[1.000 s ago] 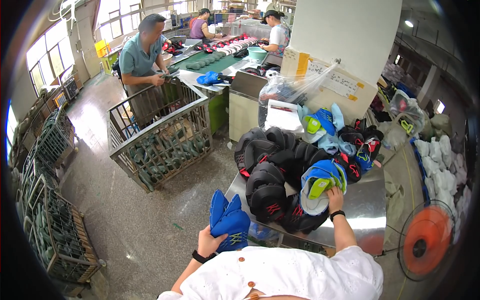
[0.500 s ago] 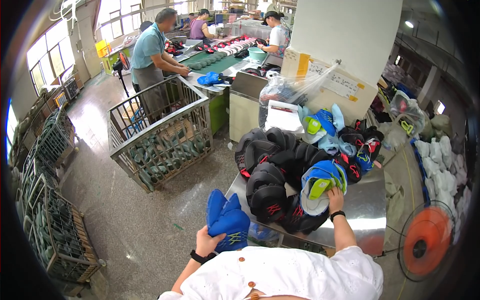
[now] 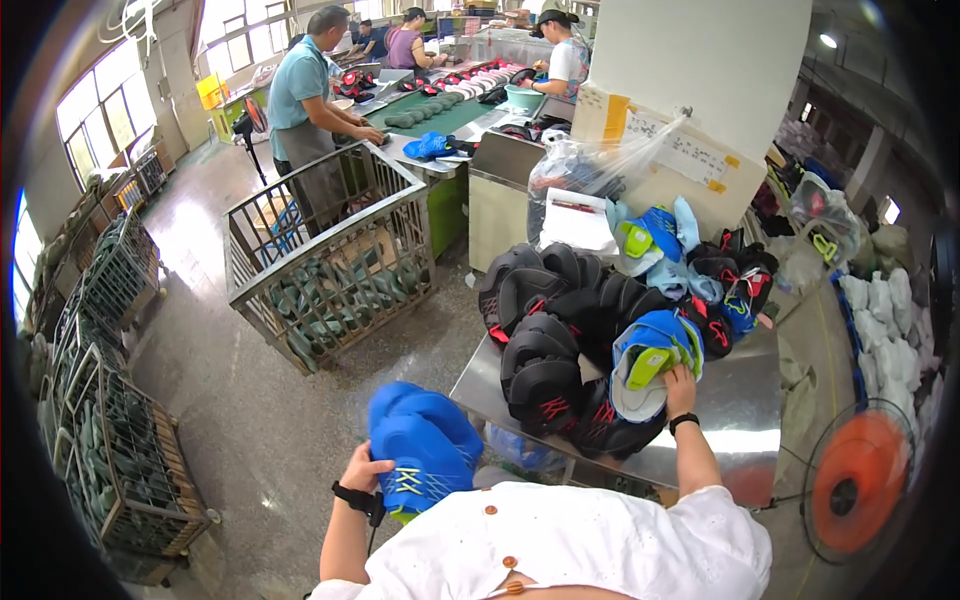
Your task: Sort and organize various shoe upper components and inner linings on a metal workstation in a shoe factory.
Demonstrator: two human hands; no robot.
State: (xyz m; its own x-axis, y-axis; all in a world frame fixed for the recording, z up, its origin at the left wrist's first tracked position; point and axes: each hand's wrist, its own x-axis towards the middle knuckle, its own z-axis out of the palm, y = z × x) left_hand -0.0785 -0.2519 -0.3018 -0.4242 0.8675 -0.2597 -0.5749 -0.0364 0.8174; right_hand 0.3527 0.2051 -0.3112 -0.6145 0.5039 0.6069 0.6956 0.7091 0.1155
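Metal table (image 3: 745,405): blue-and-green shoe (image 3: 652,362), right hand (image 3: 681,391) at its near edge, grip unclear; left hand (image 3: 361,469), left of table, clutching blue shoes (image 3: 428,445).

The metal tabletop (image 3: 742,398) looks smooth and glossy, the blue shoe uppers (image 3: 422,440) matt.

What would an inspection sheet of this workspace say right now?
Surface: shiny metal tabletop, partly covered.
Job's things: blue footwear, maybe several pieces, held clear of the tabletop; blue-and-lime upper beside black uppers.
Clutter: the piled black uppers, white papers, clear plastic bag.
Hands: left hand holds the blue footwear; right hand touches the blue-and-lime upper.
Cables: white cord-like loops, upper left.
Surroundings: orange fan, slatted cart, co-worker.
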